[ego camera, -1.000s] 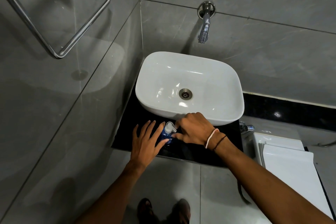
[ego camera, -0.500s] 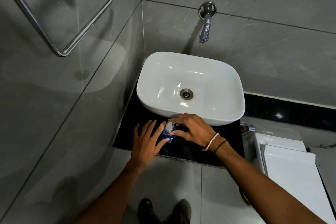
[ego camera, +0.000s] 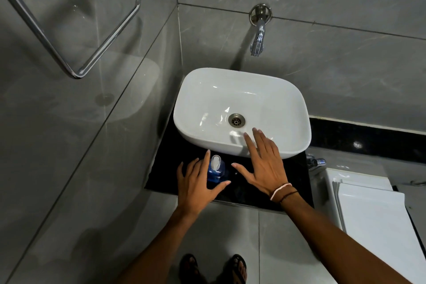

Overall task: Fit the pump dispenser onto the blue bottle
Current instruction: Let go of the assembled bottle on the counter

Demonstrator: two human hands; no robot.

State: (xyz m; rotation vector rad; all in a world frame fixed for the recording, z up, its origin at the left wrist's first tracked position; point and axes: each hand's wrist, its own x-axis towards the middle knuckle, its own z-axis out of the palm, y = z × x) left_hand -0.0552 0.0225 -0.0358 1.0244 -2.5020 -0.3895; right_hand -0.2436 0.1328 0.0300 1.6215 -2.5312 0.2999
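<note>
The blue bottle (ego camera: 216, 174) stands upright on the black counter (ego camera: 292, 173), just in front of the basin's left front corner. The clear-white pump dispenser (ego camera: 215, 162) sits on its top. My left hand (ego camera: 196, 185) lies against the bottle's left side with straight, spread fingers. Its index finger runs along the bottle and its thumb reaches across the front. My right hand (ego camera: 265, 163) hovers flat and open to the right of the bottle, fingers over the basin's front rim, touching neither bottle nor pump.
A white basin (ego camera: 297, 122) fills the counter, with a wall tap (ego camera: 258, 41) above it. A grey wall with a chrome towel bar (ego camera: 80, 71) is at the left. A white toilet cistern (ego camera: 368, 210) and a small valve (ego camera: 317, 162) are at the right.
My right hand has let go of the pump and moved right and up, opening flat. My left hand has stayed by the bottle. The pump now sits on the bottle untouched.
</note>
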